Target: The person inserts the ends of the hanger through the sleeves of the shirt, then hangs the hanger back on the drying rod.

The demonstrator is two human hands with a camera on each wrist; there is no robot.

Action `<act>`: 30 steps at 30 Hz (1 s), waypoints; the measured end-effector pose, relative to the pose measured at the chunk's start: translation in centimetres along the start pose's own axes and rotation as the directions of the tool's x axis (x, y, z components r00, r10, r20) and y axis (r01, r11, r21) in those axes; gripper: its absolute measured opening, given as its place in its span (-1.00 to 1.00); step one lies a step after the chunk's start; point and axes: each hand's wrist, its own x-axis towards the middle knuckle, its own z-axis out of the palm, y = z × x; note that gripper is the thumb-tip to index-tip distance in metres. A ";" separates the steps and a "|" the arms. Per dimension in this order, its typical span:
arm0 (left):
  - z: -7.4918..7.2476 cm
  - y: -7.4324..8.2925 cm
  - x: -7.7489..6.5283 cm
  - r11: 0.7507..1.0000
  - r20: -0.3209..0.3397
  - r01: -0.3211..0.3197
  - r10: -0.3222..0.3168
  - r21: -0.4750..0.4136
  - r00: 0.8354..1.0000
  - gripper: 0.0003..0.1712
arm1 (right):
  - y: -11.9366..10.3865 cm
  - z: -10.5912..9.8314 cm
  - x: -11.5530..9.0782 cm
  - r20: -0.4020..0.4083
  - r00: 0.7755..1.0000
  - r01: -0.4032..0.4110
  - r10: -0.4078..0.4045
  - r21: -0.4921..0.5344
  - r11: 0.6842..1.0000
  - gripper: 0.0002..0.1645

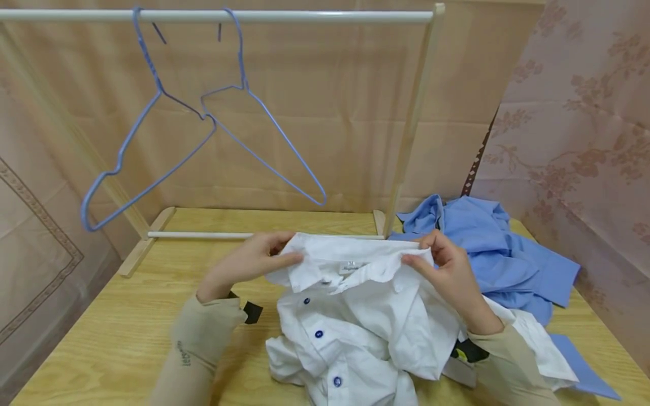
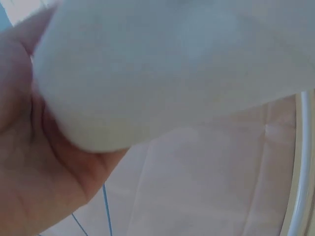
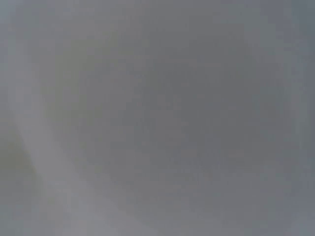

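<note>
A white shirt [image 1: 355, 332] with dark blue buttons is held up by its collar over the table, its lower part bunched toward the front. My left hand [image 1: 249, 262] pinches the left end of the collar, thumb on the near side. At the collar's other end, my right hand [image 1: 449, 273] pinches the cloth between thumb and fingers. A small label shows inside the neck. In the left wrist view the white cloth [image 2: 162, 73] lies across the left hand [image 2: 44, 157] and hides its fingertips. Only blurred grey-white fills the right wrist view.
Two blue wire hangers [image 1: 152, 186] hang from the white rail [image 1: 325, 17] of a rack behind the shirt. A crumpled blue shirt [image 1: 497, 248] lies at the right on the wooden table [image 1: 101, 344]. Patterned cloth [image 1: 594, 169] hangs along the right side.
</note>
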 end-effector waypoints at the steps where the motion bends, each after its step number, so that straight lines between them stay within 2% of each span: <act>1: 0.2 0.0 0.2 1.000 -0.037 -0.001 0.002 0.029 0.999 -0.88 | 0.1 0.1 0.0 -0.013 1.000 -0.006 0.006 -0.019 1.000 -0.72; 5: 0.8 0.1 0.7 0.996 -0.193 0.011 0.006 0.087 0.981 -0.84 | -0.6 0.4 0.3 -0.031 0.998 -0.048 0.046 -0.081 0.996 -0.71; 10: 1.5 -0.1 1.2 0.999 -0.341 0.012 0.004 0.043 0.940 -0.90 | -2.1 0.8 0.5 -0.047 0.993 -0.116 0.109 -0.188 0.975 -0.80; 12: 1.8 -0.3 1.4 0.999 -0.382 0.014 0.001 0.036 0.924 -0.90 | -2.2 1.0 0.6 -0.064 0.986 -0.165 0.156 -0.175 0.971 -0.85; 15: 2.3 -0.5 1.8 0.998 -0.451 0.021 0.006 0.054 0.892 -0.86 | -1.1 1.3 0.3 -0.082 0.966 -0.252 0.246 -0.069 0.965 -0.80; 18: 2.5 -0.7 2.0 0.997 -0.532 0.028 0.012 0.067 0.847 -0.86 | 0.1 1.4 0.1 -0.060 0.934 -0.353 0.353 0.009 0.936 -0.63; 20: 2.5 -0.8 2.1 0.997 -0.569 0.034 0.011 0.068 0.822 -0.89 | 0.4 1.5 0.0 -0.015 0.910 -0.415 0.415 0.005 0.910 -0.50; 22: 2.4 -0.8 2.1 0.997 -0.596 0.035 0.013 0.069 0.803 -0.91 | 0.0 1.5 0.0 0.035 0.873 -0.482 0.486 -0.077 0.873 -0.36; 25: 2.3 -0.9 2.1 0.997 -0.608 0.037 0.009 0.064 0.794 -0.90 | -0.4 1.6 -0.1 0.142 0.822 -0.515 0.551 -0.225 0.827 -0.12; 27: 2.3 -0.8 2.1 0.998 -0.610 0.037 -0.002 0.045 0.792 -0.90 | -0.5 1.8 -0.3 0.241 0.802 -0.472 0.547 -0.306 0.827 -0.03; 30: 2.3 -0.8 1.9 0.999 -0.618 0.034 -0.018 0.013 0.786 -0.89 | -0.5 1.9 -0.7 0.386 0.782 -0.378 0.489 -0.328 0.865 -0.10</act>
